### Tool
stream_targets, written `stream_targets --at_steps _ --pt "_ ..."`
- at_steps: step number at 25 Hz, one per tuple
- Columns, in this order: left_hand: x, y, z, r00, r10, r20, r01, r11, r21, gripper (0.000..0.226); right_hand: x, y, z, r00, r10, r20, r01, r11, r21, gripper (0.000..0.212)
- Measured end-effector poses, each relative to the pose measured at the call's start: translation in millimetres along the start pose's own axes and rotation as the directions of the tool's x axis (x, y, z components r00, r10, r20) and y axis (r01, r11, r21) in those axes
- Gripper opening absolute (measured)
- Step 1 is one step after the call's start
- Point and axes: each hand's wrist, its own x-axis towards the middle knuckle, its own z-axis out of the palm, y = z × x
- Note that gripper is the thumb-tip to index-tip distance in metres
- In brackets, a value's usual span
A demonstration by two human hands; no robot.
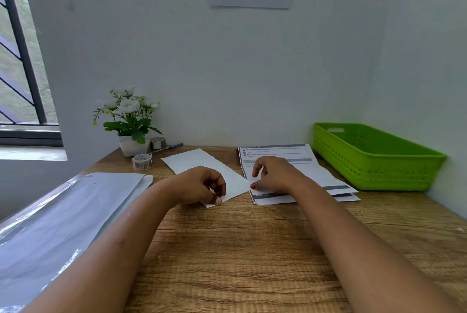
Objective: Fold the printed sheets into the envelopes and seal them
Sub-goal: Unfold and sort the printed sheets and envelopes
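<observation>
A folded white sheet [202, 163] lies slanted on the wooden desk [240, 249], its blank side up. My left hand [199, 185] pinches its near corner between thumb and fingers. My right hand [274, 173] grips the sheet's right corner with the thumb while the other fingers rest over a small stack of printed sheets [280, 153]. That stack lies to the right, text side up, its near edges fanned out. A pack of envelopes in clear plastic wrap [58, 224] lies at the left of the desk.
A green plastic basket [374, 161] stands at the back right against the wall. At the back left are a white pot of flowers [129, 123], two rolls of tape [142, 161], and a pen [171, 147]. A barred window is at far left.
</observation>
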Motion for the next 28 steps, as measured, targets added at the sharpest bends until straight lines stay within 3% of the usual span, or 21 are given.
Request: stream_targets --at_steps 9,16,21,28 --pt "11 -4 10 0.993 0.004 -0.120 0.009 0.994 0.113 0.005 -4 -22 10 0.989 -0.128 0.078 0.118 0.985 0.123 0.029" --pt "-1 0 -3 0.998 -0.044 0.045 0.045 0.998 -0.033 0.026 -4 -25 14 0.986 -0.136 0.096 0.120 0.981 0.155 0.031" --pt "-1 -2 -3 0.997 -0.053 0.049 0.054 0.998 -0.024 0.037 -4 -27 16 0.987 -0.128 0.100 0.111 0.980 0.163 0.032" --pt "0 -2 -3 0.998 -0.065 0.019 0.065 0.998 -0.004 0.028 -8 -32 16 0.979 -0.148 0.138 0.123 0.976 0.177 0.038"
